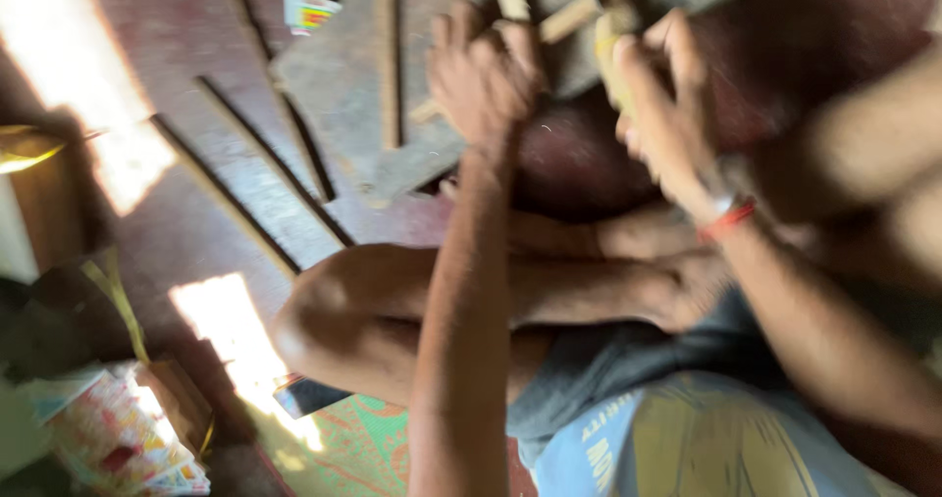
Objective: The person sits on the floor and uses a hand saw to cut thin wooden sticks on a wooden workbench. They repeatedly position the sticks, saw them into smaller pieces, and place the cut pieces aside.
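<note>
Where the crossed wooden sticks (pixel 579 11) lie on the board (pixel 343 95) at the top of the view, both hands meet over them. Curled shut, the left hand (pixel 481 75) seems to press a stick down, steadying it. Its fingers closed, the right hand (pixel 657 95) grips a pale yellowish handle (pixel 613 65); blur hides the tool's kind. Below are crossed legs (pixel 392 311) on the red floor (pixel 177 26).
</note>
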